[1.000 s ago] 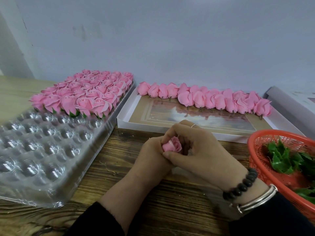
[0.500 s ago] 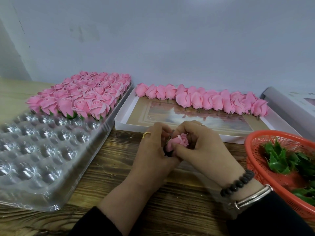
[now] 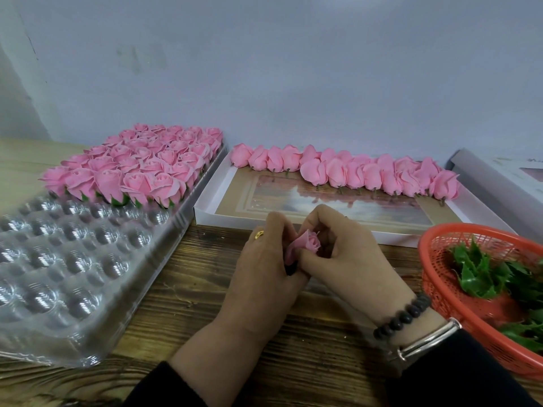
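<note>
We hold one pink rose [image 3: 305, 245] in the middle of the frame, just above the counter [image 3: 191, 289]. Our left hand [image 3: 264, 277] and right hand [image 3: 349, 259] both have a tight grip on it, fingers curled round, so its bottom is hidden. At the left lies a clear tray [image 3: 73, 259], its far end packed with pink roses [image 3: 141, 165]. Behind our hands sits a white box [image 3: 202, 212] with a row of roses [image 3: 346, 171]. At the lower right is a red basket [image 3: 440, 292] of green leaves [image 3: 476, 274].
</note>
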A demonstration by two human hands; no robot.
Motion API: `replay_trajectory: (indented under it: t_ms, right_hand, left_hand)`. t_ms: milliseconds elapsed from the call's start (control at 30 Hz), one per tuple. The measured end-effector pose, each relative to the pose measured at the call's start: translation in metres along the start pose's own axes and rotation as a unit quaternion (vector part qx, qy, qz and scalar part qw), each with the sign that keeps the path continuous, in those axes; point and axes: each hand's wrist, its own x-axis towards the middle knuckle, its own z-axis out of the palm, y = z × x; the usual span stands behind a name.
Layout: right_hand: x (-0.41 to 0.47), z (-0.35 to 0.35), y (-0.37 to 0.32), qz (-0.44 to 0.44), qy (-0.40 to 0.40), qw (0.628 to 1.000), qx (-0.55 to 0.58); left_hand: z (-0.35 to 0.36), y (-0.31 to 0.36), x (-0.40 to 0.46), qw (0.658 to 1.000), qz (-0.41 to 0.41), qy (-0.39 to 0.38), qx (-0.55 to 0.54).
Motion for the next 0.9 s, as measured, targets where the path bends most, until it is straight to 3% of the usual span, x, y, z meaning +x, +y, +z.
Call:
replay_trajectory:
  t_ms: [333, 567, 700, 800, 900]
  right_hand:
    - [-0.001, -0.002, 0.007, 0.008, -0.018, 0.998, 0.053]
    - [-0.003, 0.007, 0.004, -0.052, 0.031, 0.995, 0.081]
    - [-0.006, 0.011, 0.006, -0.058, 0.115, 0.986, 0.107]
    - [-0.006, 0.015, 0.011, -0.049, 0.086, 0.993, 0.065]
    - [-0.005, 0.016, 0.017, -0.029, 0.049, 0.998, 0.039]
  left_hand:
    - [-0.004, 0.000, 0.001, 0.998, -0.027, -0.052, -0.029]
    - [-0.008, 0.000, 0.004, 1.000, -0.007, 0.019, 0.005]
    - [-0.015, 0.005, 0.005, 0.997, -0.020, 0.044, -0.063]
    - [-0.029, 0.018, 0.009, 0.988, -0.011, 0.086, -0.129]
    - [-0.065, 0.022, 0.023, 0.988, 0.010, 0.118, -0.103]
